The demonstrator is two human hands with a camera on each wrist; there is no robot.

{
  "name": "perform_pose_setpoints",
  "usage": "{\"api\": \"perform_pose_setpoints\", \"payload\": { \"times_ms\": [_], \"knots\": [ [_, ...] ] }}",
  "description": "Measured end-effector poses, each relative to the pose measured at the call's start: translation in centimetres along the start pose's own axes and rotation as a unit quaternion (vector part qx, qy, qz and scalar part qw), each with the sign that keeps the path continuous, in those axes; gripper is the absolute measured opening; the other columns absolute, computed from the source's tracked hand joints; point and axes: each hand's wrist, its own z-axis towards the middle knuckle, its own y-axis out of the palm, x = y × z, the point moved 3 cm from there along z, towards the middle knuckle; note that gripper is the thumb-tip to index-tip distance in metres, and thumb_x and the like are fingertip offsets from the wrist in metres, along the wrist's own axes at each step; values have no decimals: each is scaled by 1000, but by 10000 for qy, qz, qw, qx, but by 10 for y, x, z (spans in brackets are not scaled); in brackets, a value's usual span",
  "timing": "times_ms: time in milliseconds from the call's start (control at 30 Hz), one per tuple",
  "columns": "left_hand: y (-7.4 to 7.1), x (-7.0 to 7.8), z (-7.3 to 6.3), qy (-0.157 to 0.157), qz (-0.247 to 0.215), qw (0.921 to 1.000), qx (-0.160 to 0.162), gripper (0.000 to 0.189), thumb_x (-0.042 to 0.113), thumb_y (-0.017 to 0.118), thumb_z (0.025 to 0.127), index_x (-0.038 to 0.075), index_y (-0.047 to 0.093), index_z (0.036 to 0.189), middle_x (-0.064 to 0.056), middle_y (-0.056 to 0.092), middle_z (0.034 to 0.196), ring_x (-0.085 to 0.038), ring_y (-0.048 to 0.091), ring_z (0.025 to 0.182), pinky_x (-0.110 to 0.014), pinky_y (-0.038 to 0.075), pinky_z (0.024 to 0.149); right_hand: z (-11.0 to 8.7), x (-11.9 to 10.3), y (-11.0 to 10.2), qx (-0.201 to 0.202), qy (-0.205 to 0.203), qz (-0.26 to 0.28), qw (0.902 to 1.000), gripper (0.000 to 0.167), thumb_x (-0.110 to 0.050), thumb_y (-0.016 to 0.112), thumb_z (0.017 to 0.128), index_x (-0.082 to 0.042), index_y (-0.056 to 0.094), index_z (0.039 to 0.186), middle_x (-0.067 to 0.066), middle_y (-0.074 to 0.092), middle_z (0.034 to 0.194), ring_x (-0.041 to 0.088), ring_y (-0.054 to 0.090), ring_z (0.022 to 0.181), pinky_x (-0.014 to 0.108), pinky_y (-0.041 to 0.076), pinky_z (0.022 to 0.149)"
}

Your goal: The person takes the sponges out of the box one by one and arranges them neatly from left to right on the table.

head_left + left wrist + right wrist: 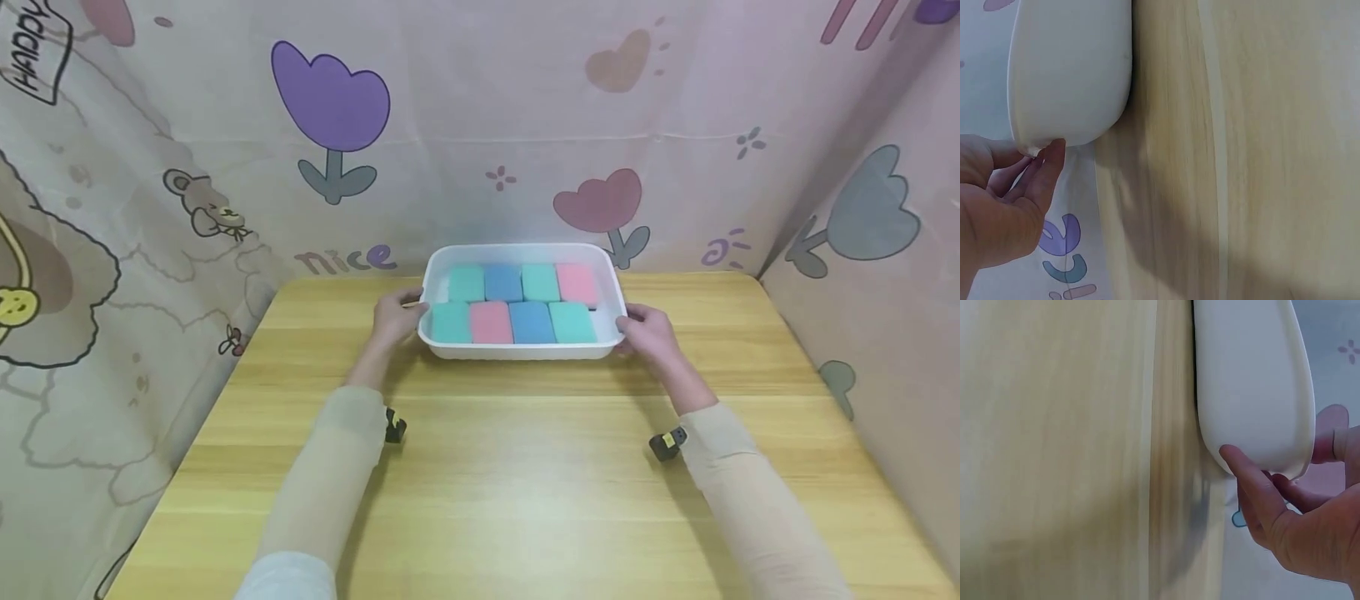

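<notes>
A white plastic tray (525,352) with rounded corners is held between both hands at the far side of the table. Inside lie two rows of soft-looking rectangular blocks: a pink block (491,322), a blue block (532,322), a green block (572,322) and several more. My left hand (395,317) pinches the tray's left end at the rim, its fingers under the lip in the left wrist view. At the opposite end, my right hand (649,333) grips the rim, with one fingertip against the outer wall (1254,381) in the right wrist view.
The wooden table (510,475) stretches from the tray toward me. Directly behind it hangs a printed cloth (465,100), which also runs along the left and right sides. Small black wrist devices, such as the right one (667,444), sit at both sleeves.
</notes>
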Motion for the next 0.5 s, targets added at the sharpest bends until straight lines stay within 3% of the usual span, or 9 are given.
{"api": "perform_pose_setpoints", "payload": {
  "times_ms": [167,500],
  "knots": [
    [4,-2,2,73,-221,9997,-23,42,8,65,101,0,60,142,-22,58,147,-39,59,132,-43,58,102,3,3,-3,102,-82,123,9998,63,-13,47,99,9,33,157,34,47,150,38,63,111,47,60,97],
    [5,-5,0,20,-322,9995,-8,42,11,63,103,2,59,144,-20,56,149,-37,62,129,-41,60,98,4,5,0,66,43,183,9998,65,-14,46,102,7,27,160,31,40,157,42,55,129,46,56,104]
  ]
}}
